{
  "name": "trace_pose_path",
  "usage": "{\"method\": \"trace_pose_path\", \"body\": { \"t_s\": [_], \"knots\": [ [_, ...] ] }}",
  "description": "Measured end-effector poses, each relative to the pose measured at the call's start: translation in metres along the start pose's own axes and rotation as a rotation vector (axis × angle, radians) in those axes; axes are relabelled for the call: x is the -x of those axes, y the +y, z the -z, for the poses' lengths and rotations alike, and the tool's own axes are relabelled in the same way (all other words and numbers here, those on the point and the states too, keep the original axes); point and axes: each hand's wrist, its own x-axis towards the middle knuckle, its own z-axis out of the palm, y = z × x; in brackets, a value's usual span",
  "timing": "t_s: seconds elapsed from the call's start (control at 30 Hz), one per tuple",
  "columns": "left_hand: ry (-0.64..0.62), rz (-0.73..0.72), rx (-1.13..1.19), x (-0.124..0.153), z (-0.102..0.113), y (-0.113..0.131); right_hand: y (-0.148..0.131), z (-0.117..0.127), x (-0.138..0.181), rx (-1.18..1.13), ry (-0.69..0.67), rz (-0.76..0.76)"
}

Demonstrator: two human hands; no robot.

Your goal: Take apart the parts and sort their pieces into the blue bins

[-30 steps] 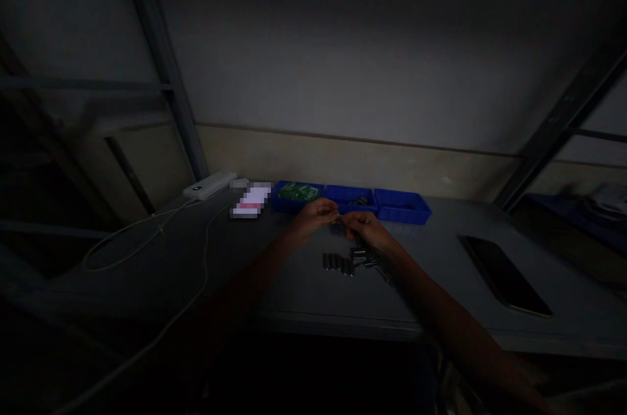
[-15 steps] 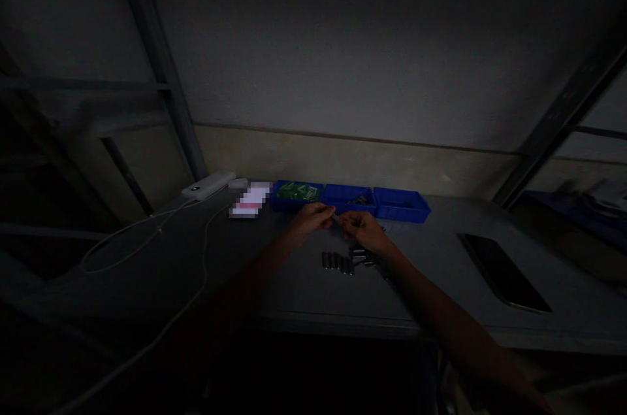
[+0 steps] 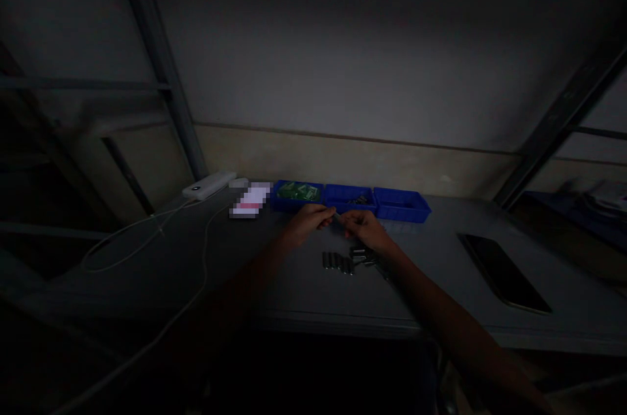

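In dim light, my left hand (image 3: 308,221) and my right hand (image 3: 365,229) meet above a grey table (image 3: 274,284), fingertips pinched together on a small thin piece (image 3: 337,214) that I cannot make out. Just below them, several small dark metal cylinders (image 3: 337,262) lie in a row on the table, with more loose dark parts (image 3: 365,256) beside my right wrist. Behind the hands stand three blue bins: one with green pieces (image 3: 297,193), a middle one (image 3: 350,197) with small dark parts, and a right one (image 3: 402,204).
A dark phone (image 3: 504,275) lies flat at the right. A white power bank (image 3: 209,184) with a white cable (image 3: 147,232) sits at the back left, next to a white and pink card (image 3: 251,200). Metal frame posts rise at both sides against the wall.
The hands stay pinched together over the cylinders, shifting only slightly. The view has dropped a little.
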Motion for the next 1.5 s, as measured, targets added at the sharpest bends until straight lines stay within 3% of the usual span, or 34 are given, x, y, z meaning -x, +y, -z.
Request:
{"method": "trace_pose_path", "body": {
  "t_s": [0.37,0.63,0.73,0.83,0.97,1.1,1.2,1.27,1.4,1.5],
  "knots": [
    [-0.134,-0.099,0.135,0.004,0.003,0.003,-0.006,0.001,0.001,-0.125,-0.012,-0.03],
    [-0.109,-0.252,-0.114,-0.002,0.002,0.0,-0.004,0.001,-0.001,-0.25,0.049,-0.133],
    [-0.09,-0.318,-0.291,-0.001,-0.002,-0.004,-0.003,0.007,-0.003,-0.17,0.159,-0.159],
    [-0.09,-0.362,-0.483,0.003,-0.009,-0.009,0.002,0.02,-0.005,0.018,0.374,-0.189],
    [-0.199,-0.39,-0.652,0.014,-0.02,-0.011,0.016,0.04,-0.008,0.346,0.603,-0.114],
    [-0.371,-0.371,-0.735,0.021,-0.019,-0.005,0.029,0.046,-0.008,0.578,0.697,-0.08],
    [-0.522,-0.336,-0.69,0.024,-0.012,0.002,0.033,0.044,-0.008,0.674,0.699,-0.083],
    [-0.558,-0.335,-0.675,0.025,-0.008,0.006,0.032,0.042,-0.008,0.704,0.682,-0.073],
    [-0.545,-0.311,-0.723,0.026,-0.008,0.007,0.021,0.036,-0.006,0.653,0.609,-0.048],
    [-0.462,-0.325,-0.716,0.021,-0.008,0.002,0.011,0.026,-0.003,0.589,0.497,0.036]
  ]
}}
